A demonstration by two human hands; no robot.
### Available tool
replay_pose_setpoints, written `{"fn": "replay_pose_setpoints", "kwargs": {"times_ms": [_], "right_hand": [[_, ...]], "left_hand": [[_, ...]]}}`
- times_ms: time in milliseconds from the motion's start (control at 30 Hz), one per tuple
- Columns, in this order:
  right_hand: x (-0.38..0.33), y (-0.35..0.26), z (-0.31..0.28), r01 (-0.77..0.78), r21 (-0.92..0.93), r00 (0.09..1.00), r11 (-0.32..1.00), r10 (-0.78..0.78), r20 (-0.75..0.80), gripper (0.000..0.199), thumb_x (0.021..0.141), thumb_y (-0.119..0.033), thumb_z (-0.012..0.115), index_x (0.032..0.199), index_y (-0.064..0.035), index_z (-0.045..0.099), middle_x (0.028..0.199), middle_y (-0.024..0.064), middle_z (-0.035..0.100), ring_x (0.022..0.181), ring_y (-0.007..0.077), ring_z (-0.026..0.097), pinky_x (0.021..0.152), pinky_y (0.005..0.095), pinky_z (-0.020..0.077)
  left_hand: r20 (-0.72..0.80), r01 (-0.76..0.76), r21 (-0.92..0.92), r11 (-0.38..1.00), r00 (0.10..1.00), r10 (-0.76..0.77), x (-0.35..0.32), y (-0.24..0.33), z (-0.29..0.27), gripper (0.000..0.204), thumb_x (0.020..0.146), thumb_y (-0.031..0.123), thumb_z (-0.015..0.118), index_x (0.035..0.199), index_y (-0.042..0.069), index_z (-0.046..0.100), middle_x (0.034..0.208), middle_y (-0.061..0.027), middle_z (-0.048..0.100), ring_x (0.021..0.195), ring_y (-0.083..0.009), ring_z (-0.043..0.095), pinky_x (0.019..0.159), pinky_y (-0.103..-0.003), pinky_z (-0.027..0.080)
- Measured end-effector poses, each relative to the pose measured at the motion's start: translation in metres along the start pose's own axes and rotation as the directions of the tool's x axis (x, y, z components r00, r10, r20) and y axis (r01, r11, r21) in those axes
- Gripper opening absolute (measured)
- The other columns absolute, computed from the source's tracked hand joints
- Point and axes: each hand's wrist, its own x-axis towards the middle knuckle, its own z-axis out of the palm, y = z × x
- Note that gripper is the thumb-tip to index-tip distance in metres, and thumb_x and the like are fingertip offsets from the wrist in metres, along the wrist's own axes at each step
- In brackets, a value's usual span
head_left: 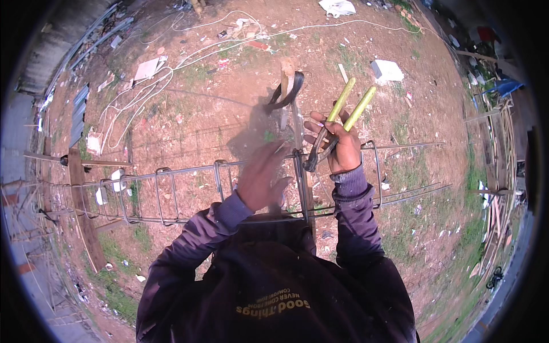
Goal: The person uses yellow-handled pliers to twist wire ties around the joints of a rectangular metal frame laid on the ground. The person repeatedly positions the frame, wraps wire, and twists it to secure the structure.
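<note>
yellow-handled pincers (336,110) partly behind right hand (346,147)

Pale cord (171,70) looping over reddish dirt (423,114), white block (388,71), blue sheeting (506,87) far right

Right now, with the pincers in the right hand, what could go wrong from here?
The bare left hand, blurred, is close to the steel cage, so it might get scraped on a bar.
The pincers have their handles apart in the right hand; a loose grip could let them slip.
The dark loop by the wooden stake might snag something.
</note>
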Motion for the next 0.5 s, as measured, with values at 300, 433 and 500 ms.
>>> {"fn": "replay_pose_setpoints", "kwargs": {"times_ms": [300, 433, 500], "right_hand": [[0.061, 0.023, -0.04, 0.142, 0.156, 0.964, 0.977, -0.172, 0.202, 0.086, 0.076, 0.002, 0.045, 0.156, -0.018, 0.018, 0.142, 0.0286, 0.044, 0.125, 0.0423, 0.052, 0.099, 0.0563, 0.0498], [0.062, 0.044, -0.039, 0.005, 0.255, 0.935, 0.967, -0.095, 0.34, 0.089, 0.072, 0.001, 0.047, 0.155, -0.0163, 0.02, 0.143, 0.031, 0.042, 0.124, 0.046, 0.051, 0.101, 0.0579, 0.0475], [0.065, 0.048, -0.038, -0.037, 0.272, 0.913, 0.962, -0.078, 0.401, 0.089, 0.072, 0.0, 0.048, 0.155, -0.0155, 0.021, 0.143, 0.0323, 0.041, 0.124, 0.0472, 0.051, 0.1, 0.0557, 0.0488]], "left_hand": [[0.421, 0.436, -0.29, 0.852, 0.858, -0.296, 0.021, -0.063, 0.056, 0.055, 0.087, 0.034, 0.073, 0.128, 0.0, 0.058, 0.117, -0.0232, 0.065, 0.104, -0.0338, 0.066, 0.092, -0.039, 0.051], [0.408, 0.451, -0.3, 0.841, 0.857, -0.315, 0.025, -0.057, 0.047, 0.052, 0.084, 0.035, 0.075, 0.12, -0.001, 0.064, 0.11, -0.0226, 0.068, 0.099, -0.0323, 0.068, 0.088, -0.038, 0.052], [0.412, 0.46, -0.287, 0.84, 0.851, -0.326, 0.027, -0.055, 0.044, 0.052, 0.083, 0.036, 0.076, 0.117, -0.002, 0.065, 0.107, -0.023, 0.068, 0.097, -0.0319, 0.068, 0.087, -0.038, 0.052]]}}
